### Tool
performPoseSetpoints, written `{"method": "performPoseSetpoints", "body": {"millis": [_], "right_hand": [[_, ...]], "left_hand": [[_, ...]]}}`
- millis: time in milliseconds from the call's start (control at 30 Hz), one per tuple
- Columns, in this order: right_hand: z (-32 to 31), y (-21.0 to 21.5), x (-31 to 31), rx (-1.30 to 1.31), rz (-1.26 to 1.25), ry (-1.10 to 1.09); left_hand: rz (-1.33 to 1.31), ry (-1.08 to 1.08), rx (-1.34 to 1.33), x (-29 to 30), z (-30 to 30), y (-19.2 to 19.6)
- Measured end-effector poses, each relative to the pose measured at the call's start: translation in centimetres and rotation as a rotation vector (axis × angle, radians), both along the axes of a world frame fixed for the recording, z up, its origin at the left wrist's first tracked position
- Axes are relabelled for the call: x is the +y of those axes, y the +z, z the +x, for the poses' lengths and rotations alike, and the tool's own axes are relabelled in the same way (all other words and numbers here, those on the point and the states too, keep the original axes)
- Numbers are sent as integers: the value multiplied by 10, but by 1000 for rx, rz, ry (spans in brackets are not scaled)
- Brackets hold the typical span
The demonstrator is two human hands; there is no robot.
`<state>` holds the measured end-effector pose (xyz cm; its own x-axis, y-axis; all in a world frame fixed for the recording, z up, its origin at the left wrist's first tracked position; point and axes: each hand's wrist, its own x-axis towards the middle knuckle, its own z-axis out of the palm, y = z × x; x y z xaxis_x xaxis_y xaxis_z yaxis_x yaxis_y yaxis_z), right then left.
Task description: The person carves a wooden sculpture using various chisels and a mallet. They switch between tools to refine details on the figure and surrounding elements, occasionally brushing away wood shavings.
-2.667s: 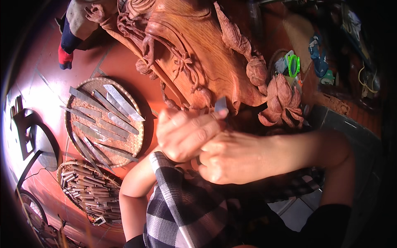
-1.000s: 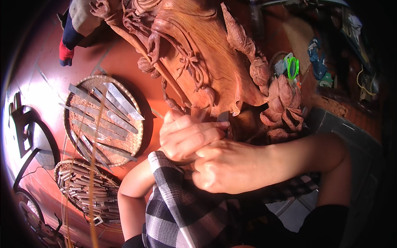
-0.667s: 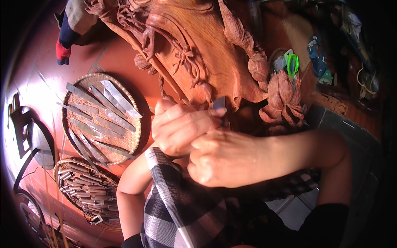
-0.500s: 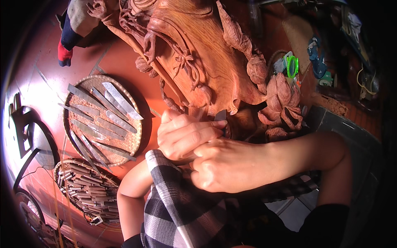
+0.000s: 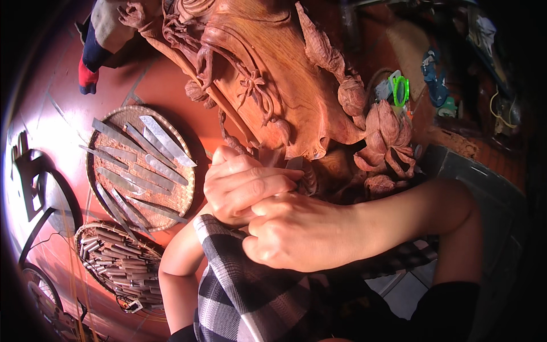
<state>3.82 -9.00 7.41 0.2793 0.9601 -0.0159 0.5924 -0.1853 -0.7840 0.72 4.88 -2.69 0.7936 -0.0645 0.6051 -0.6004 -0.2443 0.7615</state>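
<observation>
My left hand (image 5: 242,185) is closed, its fingers curled beside a flat metal blade (image 5: 294,163) whose end shows past the fingertips. Pressed against it from the near side is my right hand (image 5: 302,228), a fist with the back turned up; whatever its fingers hold is hidden. Both hands are close to the near end of a large reddish-brown wood carving (image 5: 290,85). Its smooth, grained middle is edged with carved stems, buds and a small flower. A carved wooden blossom (image 5: 388,134) stands to the right of the hands. Checked cloth (image 5: 250,290) covers my lap.
At left, a round woven tray (image 5: 94,188) holds several flat metal blades. Below it, a basket (image 5: 80,233) is packed with handled tools. A light-green ring-shaped object (image 5: 401,91) lies at right. Another person's leg with a red-and-blue sock (image 5: 91,71) is at upper left.
Both hands have slid a little to the left and slightly nearer to me, still closed together. The blade end has shifted left with them.
</observation>
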Motion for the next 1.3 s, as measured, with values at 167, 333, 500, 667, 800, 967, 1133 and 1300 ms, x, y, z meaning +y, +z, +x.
{"method": "performPoseSetpoints", "body": {"millis": [167, 333, 500, 667, 800, 967, 1133, 1300], "right_hand": [[3, -1, -8, 4, -46, 74], [16, 12, -2, -10, -114, 118], [4, 11, -18, -112, -146, 165], [23, 3, -7, -177, -164, 301], [15, 9, -14, 21, -192, 278], [20, 0, -5, 69, -107, 264], [16, 8, 1, 110, -159, 252], [7, 1, 0, 29, -133, 203]], "left_hand": [[-39, 20, -52, -8, 3, -5], [-78, 72, -76, -8, 13, 2], [215, 33, -129, -10, -4, 1], [181, 90, -25, 0, -4, 5], [173, -8, -31, -7, -16, -1], [142, 59, -16, -1, -10, -6], [104, 26, -6, 1, -13, -2], [93, 19, 36, 1, -16, -1]]}}
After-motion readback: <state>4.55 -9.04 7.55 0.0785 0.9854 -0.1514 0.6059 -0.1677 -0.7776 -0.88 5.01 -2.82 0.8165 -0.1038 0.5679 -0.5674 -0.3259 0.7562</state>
